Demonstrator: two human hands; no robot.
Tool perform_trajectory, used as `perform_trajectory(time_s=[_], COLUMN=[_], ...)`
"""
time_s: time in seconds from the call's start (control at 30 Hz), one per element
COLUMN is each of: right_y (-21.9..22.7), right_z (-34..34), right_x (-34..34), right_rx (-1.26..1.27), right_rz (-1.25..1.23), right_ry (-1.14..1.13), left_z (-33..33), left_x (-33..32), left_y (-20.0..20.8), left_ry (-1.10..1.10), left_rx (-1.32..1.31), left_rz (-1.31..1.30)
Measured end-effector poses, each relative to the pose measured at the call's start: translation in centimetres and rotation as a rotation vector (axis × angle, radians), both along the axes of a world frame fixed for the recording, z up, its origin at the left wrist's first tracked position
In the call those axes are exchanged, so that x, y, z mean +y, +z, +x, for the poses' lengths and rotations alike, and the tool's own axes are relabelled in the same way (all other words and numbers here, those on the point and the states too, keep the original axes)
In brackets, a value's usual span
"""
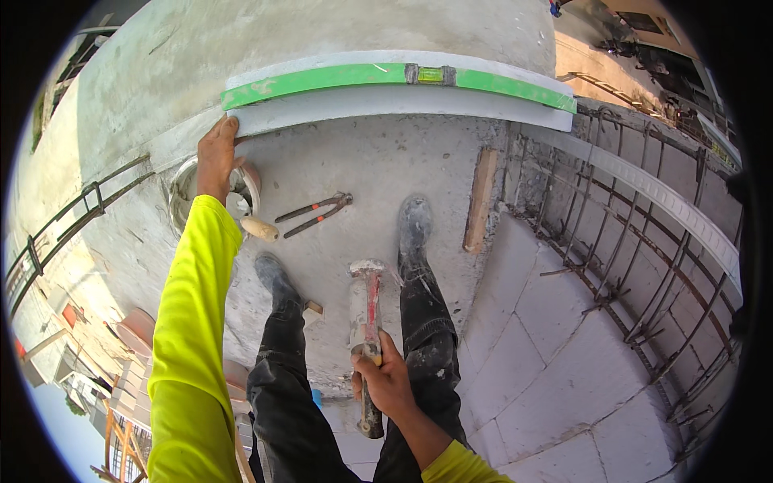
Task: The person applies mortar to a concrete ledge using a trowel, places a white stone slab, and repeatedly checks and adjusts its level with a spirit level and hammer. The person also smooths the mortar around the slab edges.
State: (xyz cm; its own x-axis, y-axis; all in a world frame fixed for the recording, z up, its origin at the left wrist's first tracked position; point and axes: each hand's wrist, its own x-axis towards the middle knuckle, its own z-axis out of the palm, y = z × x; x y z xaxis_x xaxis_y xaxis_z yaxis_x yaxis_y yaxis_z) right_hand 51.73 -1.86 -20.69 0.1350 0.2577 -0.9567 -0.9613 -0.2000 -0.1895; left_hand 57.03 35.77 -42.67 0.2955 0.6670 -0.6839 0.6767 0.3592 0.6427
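Note:
A long white block (pixel 346 109) lies across the concrete in front of me, with a green spirit level (pixel 322 78) resting along its top. My left hand (pixel 216 157) grips the left end of the block, thumb against its near side. Low between my legs, my right hand (pixel 388 377) is closed round the handle of a hammer (pixel 371 310), whose head points away from me. Below my left hand stands a round bucket (pixel 183 193) smeared with pale mortar. A trowel with a wooden handle (pixel 260 229) rests by it, its blade partly hidden.
Pincers (pixel 316 214) with orange-marked handles lie between the bucket and my right boot (pixel 415 221). A wooden strip (pixel 481 200) lies farther right. Steel rebar (pixel 636 233) rises along the right, beside pale block walling (pixel 539 322). More rebar (pixel 76 213) juts out at left.

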Motion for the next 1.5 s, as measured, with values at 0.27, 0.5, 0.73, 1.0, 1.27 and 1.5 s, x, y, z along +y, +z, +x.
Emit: perform_trajectory(time_s=[0.27,0.5,0.73,1.0,1.27,1.5], right_y=[-0.9,-1.6,-1.6,-2.2,-3.2,-4.4], right_z=[-0.9,-1.8,-1.9,-2.8,-4.0,-4.7], right_x=[-0.5,-0.2,0.0,-0.8,-1.5,-2.3], right_rx=[0.048,0.037,0.024,0.012,-0.038,-0.155], right_rz=[-0.012,-0.021,-0.010,-0.072,-0.189,-0.152], right_ry=[0.199,0.265,0.275,0.280,0.425,0.531], left_z=[0.1,-0.1,-0.1,-1.1,-8.9,-7.2], left_x=[-0.3,0.6,0.0,-1.6,-13.9,-10.5], left_y=[0.8,0.6,0.5,-0.6,2.8,4.1], left_ry=[-0.020,-0.123,-0.153,-0.168,0.043,0.105], left_rx=[0.012,0.062,0.010,-0.012,-0.161,-0.174], left_rz=[0.039,0.110,0.211,0.381,0.251,0.398])
